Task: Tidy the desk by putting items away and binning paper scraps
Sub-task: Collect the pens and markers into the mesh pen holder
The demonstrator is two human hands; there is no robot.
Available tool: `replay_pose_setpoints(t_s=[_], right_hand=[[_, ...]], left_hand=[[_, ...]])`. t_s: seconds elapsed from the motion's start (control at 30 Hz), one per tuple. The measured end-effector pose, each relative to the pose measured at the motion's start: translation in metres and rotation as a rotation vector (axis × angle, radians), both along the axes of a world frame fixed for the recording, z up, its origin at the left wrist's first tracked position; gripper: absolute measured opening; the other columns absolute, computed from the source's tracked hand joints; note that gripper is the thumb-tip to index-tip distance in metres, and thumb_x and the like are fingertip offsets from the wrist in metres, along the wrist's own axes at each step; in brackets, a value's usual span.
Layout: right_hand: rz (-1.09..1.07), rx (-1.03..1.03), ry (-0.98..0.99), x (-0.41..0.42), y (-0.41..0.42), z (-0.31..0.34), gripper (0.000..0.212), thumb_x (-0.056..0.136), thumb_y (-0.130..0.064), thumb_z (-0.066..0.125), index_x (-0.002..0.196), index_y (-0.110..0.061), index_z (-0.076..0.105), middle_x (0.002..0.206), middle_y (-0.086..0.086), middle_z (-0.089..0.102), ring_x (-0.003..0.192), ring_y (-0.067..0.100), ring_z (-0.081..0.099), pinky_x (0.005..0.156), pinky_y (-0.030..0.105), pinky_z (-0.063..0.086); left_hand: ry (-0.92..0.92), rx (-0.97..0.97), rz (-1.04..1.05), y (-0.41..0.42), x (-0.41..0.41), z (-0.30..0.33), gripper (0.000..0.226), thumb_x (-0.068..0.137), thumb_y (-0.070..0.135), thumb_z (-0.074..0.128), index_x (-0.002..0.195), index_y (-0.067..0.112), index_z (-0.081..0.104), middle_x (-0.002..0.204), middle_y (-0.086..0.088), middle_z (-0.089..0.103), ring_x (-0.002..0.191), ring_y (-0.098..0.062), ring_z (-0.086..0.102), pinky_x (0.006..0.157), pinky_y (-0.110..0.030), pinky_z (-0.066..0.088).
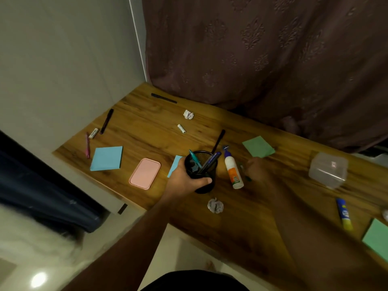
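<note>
My left hand (184,179) is wrapped around a black mesh pen cup (199,171) with several pens in it, near the desk's front edge. My right hand (257,169), blurred, is closed over a green pen (247,178) just right of a white glue bottle (233,169) lying on the wooden desk (147,133). Crumpled paper balls lie at the back (188,114), in front of the cup (215,205) and at the right edge (386,215). Loose pens lie at the back (163,98), the left (106,121) (87,145) and behind the cup (218,141).
Blue sticky pads (107,158) (174,165), a pink lid (144,173), green pads (258,146) (376,238), a clear plastic box (328,170), a glue stick (344,214) and two small white tubes (93,133) (181,128) lie about. A curtain hangs behind the desk and a wall bounds it on the left.
</note>
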State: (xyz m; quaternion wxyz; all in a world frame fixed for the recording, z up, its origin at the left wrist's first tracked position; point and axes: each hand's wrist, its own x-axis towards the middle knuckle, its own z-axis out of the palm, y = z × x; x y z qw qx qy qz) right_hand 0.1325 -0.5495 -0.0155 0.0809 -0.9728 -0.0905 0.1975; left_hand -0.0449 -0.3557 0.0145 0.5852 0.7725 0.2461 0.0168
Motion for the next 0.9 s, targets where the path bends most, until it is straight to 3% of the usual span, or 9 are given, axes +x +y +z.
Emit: replay_pose_setpoints(t_s=[0.1, 0.2, 0.3, 0.37, 0.43, 0.5, 0.63, 0.73, 0.9], right_hand=[[0.067, -0.188, -0.081, 0.003, 0.006, -0.004, 0.044, 0.097, -0.043, 0.051, 0.129, -0.014, 0.053, 0.132, 0.010, 0.056, 0.122, 0.029, 0.053, 0.096, 0.041, 0.044], [0.035, -0.118, -0.093, 0.009, 0.008, 0.004, 0.042, 0.096, -0.041, 0.054, 0.127, -0.012, 0.056, 0.128, 0.009, 0.059, 0.118, 0.029, 0.055, 0.092, 0.040, 0.045], [-0.047, 0.211, -0.082, 0.021, 0.009, 0.025, 0.028, 0.090, -0.035, 0.062, 0.107, -0.012, 0.063, 0.102, 0.007, 0.064, 0.095, 0.025, 0.061, 0.078, 0.038, 0.051], [-0.107, 0.581, 0.010, 0.024, 0.015, 0.054, 0.020, 0.086, -0.021, 0.066, 0.104, -0.017, 0.057, 0.102, 0.006, 0.063, 0.087, 0.020, 0.063, 0.068, 0.035, 0.054], [-0.074, 0.895, 0.132, 0.018, 0.025, 0.086, 0.039, 0.086, -0.009, 0.065, 0.119, -0.023, 0.051, 0.102, 0.003, 0.060, 0.078, 0.015, 0.064, 0.056, 0.026, 0.054], [0.106, 0.996, 0.143, 0.008, 0.037, 0.110, 0.048, 0.085, -0.005, 0.066, 0.124, -0.026, 0.049, 0.095, 0.002, 0.063, 0.073, 0.013, 0.069, 0.056, 0.022, 0.056], [0.416, 0.930, 0.148, -0.010, 0.060, 0.112, 0.026, 0.084, -0.010, 0.071, 0.100, -0.025, 0.059, 0.088, 0.003, 0.072, 0.079, 0.012, 0.072, 0.066, 0.025, 0.057], [0.550, 0.804, 0.124, -0.018, 0.074, 0.094, 0.024, 0.076, -0.014, 0.075, 0.086, -0.029, 0.061, 0.086, -0.001, 0.073, 0.082, 0.013, 0.071, 0.076, 0.043, 0.060], [0.615, 0.727, 0.117, -0.024, 0.079, 0.089, 0.023, 0.076, -0.017, 0.079, 0.095, -0.025, 0.067, 0.092, -0.009, 0.070, 0.085, 0.002, 0.066, 0.078, 0.029, 0.058]], left_hand=[[-0.010, 0.021, 0.014, -0.002, 0.009, 0.004, 0.098, 0.061, 0.032, 0.089, 0.141, 0.019, 0.034, 0.132, 0.004, 0.054, 0.121, -0.012, 0.052, 0.099, -0.028, 0.047], [0.001, 0.052, 0.022, -0.007, 0.018, 0.005, 0.101, 0.062, 0.033, 0.089, 0.144, 0.020, 0.032, 0.134, 0.004, 0.053, 0.122, -0.012, 0.051, 0.100, -0.028, 0.046], [0.014, 0.107, 0.031, -0.012, 0.024, 0.003, 0.099, 0.062, 0.032, 0.088, 0.144, 0.022, 0.033, 0.133, 0.004, 0.053, 0.123, -0.012, 0.051, 0.098, -0.026, 0.046], [0.014, 0.148, 0.032, -0.016, 0.026, 0.002, 0.097, 0.063, 0.032, 0.088, 0.143, 0.022, 0.034, 0.127, 0.008, 0.053, 0.121, -0.010, 0.050, 0.094, -0.021, 0.044], [0.015, 0.177, 0.042, -0.020, 0.028, 0.002, 0.095, 0.063, 0.033, 0.088, 0.142, 0.023, 0.035, 0.124, 0.010, 0.053, 0.120, -0.009, 0.050, 0.092, -0.019, 0.043], [0.021, 0.217, 0.052, -0.022, 0.029, 0.004, 0.095, 0.063, 0.033, 0.088, 0.142, 0.022, 0.035, 0.128, 0.006, 0.055, 0.121, -0.011, 0.051, 0.093, -0.021, 0.044], [0.064, 0.320, 0.023, -0.022, 0.035, 0.010, 0.099, 0.063, 0.038, 0.086, 0.145, 0.022, 0.032, 0.134, 0.002, 0.055, 0.122, -0.014, 0.052, 0.094, -0.024, 0.045], [0.074, 0.341, 0.031, -0.020, 0.038, 0.015, 0.096, 0.065, 0.037, 0.085, 0.143, 0.022, 0.031, 0.128, 0.004, 0.057, 0.117, -0.013, 0.054, 0.086, -0.021, 0.043], [0.072, 0.320, 0.032, -0.015, 0.043, 0.016, 0.092, 0.066, 0.035, 0.085, 0.141, 0.022, 0.033, 0.123, 0.002, 0.058, 0.114, -0.016, 0.056, 0.086, -0.026, 0.048]])
